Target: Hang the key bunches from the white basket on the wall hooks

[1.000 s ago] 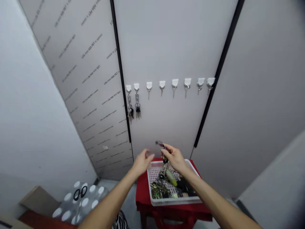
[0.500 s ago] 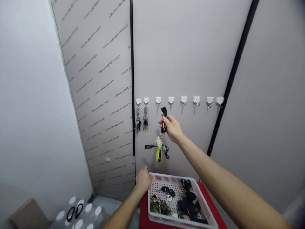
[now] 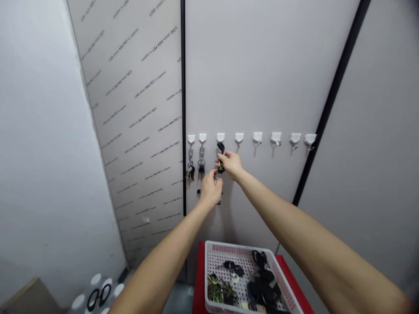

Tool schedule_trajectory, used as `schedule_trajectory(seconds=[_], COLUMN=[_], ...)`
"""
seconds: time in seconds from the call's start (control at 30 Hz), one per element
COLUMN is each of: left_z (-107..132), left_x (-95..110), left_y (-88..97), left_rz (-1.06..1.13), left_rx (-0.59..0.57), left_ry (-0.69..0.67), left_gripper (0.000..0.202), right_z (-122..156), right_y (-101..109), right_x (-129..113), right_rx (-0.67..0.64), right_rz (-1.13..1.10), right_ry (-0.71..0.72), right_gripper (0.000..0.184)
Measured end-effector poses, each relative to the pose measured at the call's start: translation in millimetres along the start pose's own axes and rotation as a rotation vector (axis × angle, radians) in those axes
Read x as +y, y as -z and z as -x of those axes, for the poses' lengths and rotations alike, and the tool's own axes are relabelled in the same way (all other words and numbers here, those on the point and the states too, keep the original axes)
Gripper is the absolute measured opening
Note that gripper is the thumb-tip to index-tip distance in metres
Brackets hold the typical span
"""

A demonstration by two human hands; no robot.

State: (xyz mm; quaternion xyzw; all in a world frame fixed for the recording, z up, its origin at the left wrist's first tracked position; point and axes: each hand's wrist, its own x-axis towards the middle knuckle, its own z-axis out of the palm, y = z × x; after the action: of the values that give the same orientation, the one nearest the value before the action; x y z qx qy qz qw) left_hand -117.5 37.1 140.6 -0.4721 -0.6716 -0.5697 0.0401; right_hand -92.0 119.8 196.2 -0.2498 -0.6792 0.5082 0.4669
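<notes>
My right hand (image 3: pixel 231 165) pinches a keychain (image 3: pixel 221 166) by its black strap, right below the third white wall hook (image 3: pixel 221 138) from the left. The strap's loop touches or overlaps that hook; I cannot tell whether it is on it. Just underneath, my left hand (image 3: pixel 211 187) is closed around the keychain's lower part and covers most of its charms. Two bunches of keys, one at the far left (image 3: pixel 190 170) and one beside it (image 3: pixel 201 167), hang from the first two hooks by metal clips.
A white plastic basket (image 3: pixel 207 279) with several keys and black fobs stands on a red surface (image 3: pixel 199 261) below. More white hooks (image 3: pixel 276 138) continue to the right. Scissors (image 3: pixel 98 296) lie on capped bottles (image 3: pixel 78 302) at lower left, near a cardboard piece (image 3: pixel 32 296).
My left hand has left the basket's rim and risen to the keychain's lower part. My right hand has brought the strap up and left to the third hook.
</notes>
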Motion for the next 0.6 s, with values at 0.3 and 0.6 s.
schedule_trajectory(seconds=[0.3,0.6], left_z=[10.1,119.0], left_x=[-14.9,-65.2], left_y=[-1.8,-22.0], left_rz=[-0.165,-0.268], left_rx=[-0.114,-0.433], left_ry=[0.010,0.071], left_gripper=[0.038,0.032], right_z=[1.9,114.7], right_y=[7.3,75.8], right_x=[13.8,100.4], right_rx=[0.049,-0.373], right_rz=[0.600,0.669], right_ry=[0.179,0.088], right_gripper=[0.026,0.023])
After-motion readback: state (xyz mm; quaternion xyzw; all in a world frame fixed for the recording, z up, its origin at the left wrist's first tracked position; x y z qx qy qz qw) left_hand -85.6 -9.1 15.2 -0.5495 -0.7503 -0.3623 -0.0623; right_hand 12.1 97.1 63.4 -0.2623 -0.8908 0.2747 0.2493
